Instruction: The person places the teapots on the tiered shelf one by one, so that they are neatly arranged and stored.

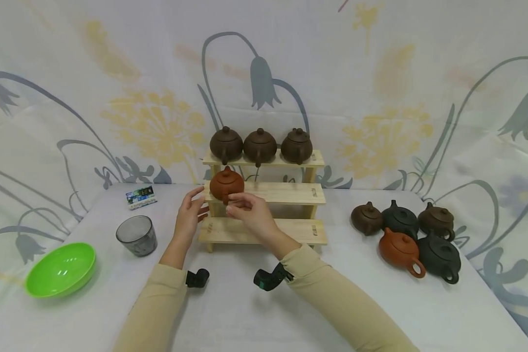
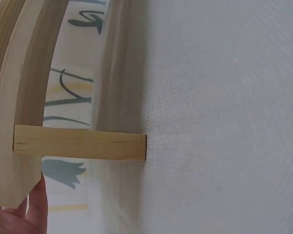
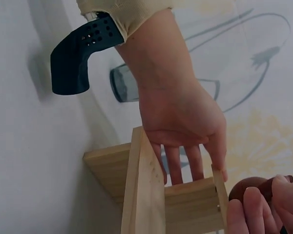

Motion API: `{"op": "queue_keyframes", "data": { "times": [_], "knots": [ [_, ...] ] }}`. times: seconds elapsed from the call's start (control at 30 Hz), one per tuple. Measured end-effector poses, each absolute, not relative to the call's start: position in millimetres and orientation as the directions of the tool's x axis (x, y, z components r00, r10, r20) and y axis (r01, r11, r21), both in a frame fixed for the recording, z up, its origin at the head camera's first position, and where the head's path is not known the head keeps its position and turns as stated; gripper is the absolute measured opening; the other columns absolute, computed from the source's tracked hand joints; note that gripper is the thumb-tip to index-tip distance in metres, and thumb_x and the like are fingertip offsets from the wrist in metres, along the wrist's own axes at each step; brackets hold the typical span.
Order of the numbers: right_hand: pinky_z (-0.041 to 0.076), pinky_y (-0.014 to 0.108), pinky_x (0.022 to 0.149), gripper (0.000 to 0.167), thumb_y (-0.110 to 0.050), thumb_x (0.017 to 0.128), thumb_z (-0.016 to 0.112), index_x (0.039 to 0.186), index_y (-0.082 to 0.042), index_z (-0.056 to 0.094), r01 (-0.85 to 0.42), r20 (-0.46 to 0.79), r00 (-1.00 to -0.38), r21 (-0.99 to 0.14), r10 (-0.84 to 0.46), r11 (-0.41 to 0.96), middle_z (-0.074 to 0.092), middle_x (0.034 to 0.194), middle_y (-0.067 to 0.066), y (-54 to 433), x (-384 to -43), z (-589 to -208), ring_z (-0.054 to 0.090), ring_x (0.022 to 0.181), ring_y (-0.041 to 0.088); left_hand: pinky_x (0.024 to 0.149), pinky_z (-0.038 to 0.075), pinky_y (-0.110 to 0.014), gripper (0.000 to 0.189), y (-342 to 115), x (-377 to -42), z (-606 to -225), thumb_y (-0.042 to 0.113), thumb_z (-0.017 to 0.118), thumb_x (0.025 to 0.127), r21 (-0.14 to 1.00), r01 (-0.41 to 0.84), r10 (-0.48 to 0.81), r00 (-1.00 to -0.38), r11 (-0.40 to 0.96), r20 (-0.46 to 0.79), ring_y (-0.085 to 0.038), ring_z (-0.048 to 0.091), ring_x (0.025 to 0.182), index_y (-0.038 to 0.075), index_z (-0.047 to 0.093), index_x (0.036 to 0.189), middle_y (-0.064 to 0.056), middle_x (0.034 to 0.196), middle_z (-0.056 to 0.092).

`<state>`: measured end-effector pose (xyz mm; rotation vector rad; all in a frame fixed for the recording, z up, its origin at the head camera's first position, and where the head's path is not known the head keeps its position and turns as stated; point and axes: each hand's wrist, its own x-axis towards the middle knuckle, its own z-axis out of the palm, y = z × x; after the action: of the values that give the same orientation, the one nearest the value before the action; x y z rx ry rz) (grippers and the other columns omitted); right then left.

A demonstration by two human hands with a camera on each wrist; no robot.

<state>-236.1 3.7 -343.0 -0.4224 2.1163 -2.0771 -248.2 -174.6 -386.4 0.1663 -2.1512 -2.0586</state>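
Observation:
A reddish-brown teapot (image 1: 226,183) sits at the left end of the middle step of a wooden tiered shelf (image 1: 286,192), its handle facing me. My right hand (image 1: 254,215) pinches that handle between thumb and fingers; the right wrist view shows the teapot (image 3: 244,186) partly covered by the curled fingers (image 3: 254,207). Beside the shelf's left end, my left hand (image 1: 187,215) is raised with its fingers extended, holding nothing. In the left wrist view, the board hides part of the left hand (image 2: 35,207).
Three dark brown teapots (image 1: 260,146) line the top step. Several brown, black and reddish teapots (image 1: 399,248) cluster at the right. On the left are a green bowl (image 1: 61,270), a grey glass (image 1: 136,235) and a small patterned box (image 1: 141,197). A floral cloth hangs behind.

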Motion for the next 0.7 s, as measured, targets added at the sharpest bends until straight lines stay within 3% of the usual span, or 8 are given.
{"op": "queue_keyframes", "data": {
  "times": [0.23, 0.7],
  "knots": [
    [0.049, 0.038, 0.083, 0.029, 0.000, 0.085, 0.065, 0.114, 0.005, 0.060, -0.113, 0.119, -0.946, -0.993, -0.301, -0.040, 0.061, 0.094, 0.010, 30.3, -229.0, -345.5, 0.061, 0.084, 0.016, 0.097, 0.037, -0.043, 0.043, -174.5, -247.4, -386.1, 0.028, 0.038, 0.101, 0.999, 0.025, -0.186, -0.982, 0.040, 0.032, -0.036, 0.049, 0.115, 0.014, 0.036, 0.142, -0.018, 0.132, 0.044],
    [0.050, 0.030, 0.080, 0.029, 0.004, 0.086, 0.062, 0.114, 0.009, 0.056, -0.112, 0.117, -0.972, -0.993, -0.203, -0.040, 0.059, 0.094, 0.009, 93.3, -215.1, -352.1, 0.061, 0.084, 0.017, 0.096, 0.036, -0.044, 0.042, -175.1, -248.6, -387.1, 0.025, 0.037, 0.102, 0.999, 0.021, -0.184, -0.983, 0.025, 0.025, -0.036, 0.048, 0.114, 0.013, 0.035, 0.142, -0.016, 0.135, 0.044]
  ]
}}
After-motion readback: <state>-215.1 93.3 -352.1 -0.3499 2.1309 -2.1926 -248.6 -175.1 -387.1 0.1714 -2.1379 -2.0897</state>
